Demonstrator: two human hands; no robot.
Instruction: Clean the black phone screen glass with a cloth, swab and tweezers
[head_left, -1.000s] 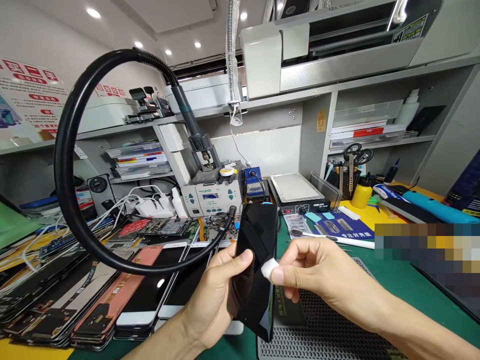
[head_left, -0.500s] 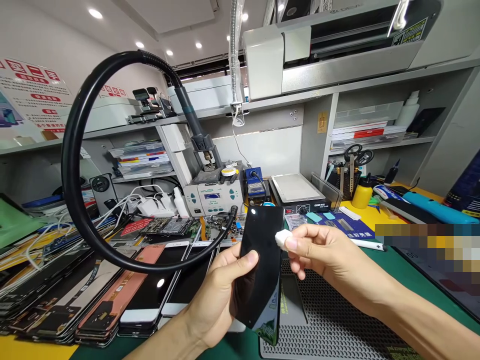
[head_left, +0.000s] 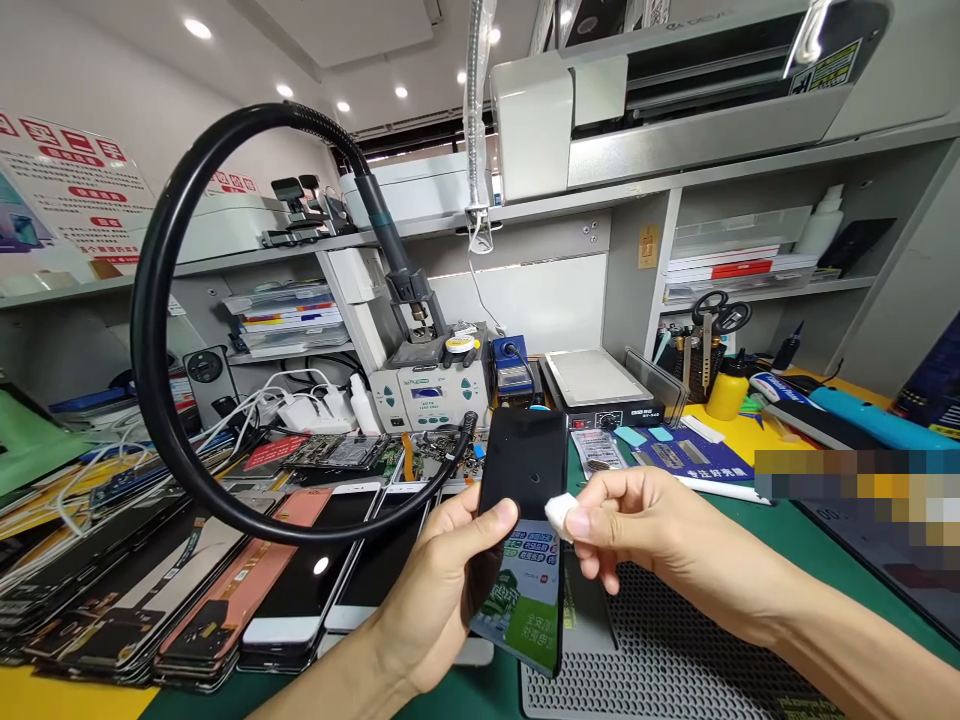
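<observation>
My left hand point(head_left: 450, 565) is wrapped round a black smartphone point(head_left: 521, 460), with the thumb lying on the left part of its glass. The phone is held tilted over the workbench, its glossy face toward me. Reflected lettering and green shapes show on its lower half. Between the thumb and fingers of my right hand point(head_left: 634, 520) is a small white folded wad point(head_left: 559, 515), perhaps tissue or cloth. The wad is at the phone's right edge; whether it touches the glass I cannot tell.
Stacks of phone screens point(head_left: 202, 590) line the left of the bench. A thick black hose point(head_left: 142, 330) loops up from the rework station point(head_left: 431, 395). Behind my right hand stands a flat heating plate point(head_left: 600, 380). A grey perforated mat point(head_left: 675, 640) lies on the green surface point(head_left: 780, 540).
The phone has tilted, so the reflection now covers its lower half and the bright spot at its top is gone. My right hand has moved a little downward along the phone's right edge with the wad.
</observation>
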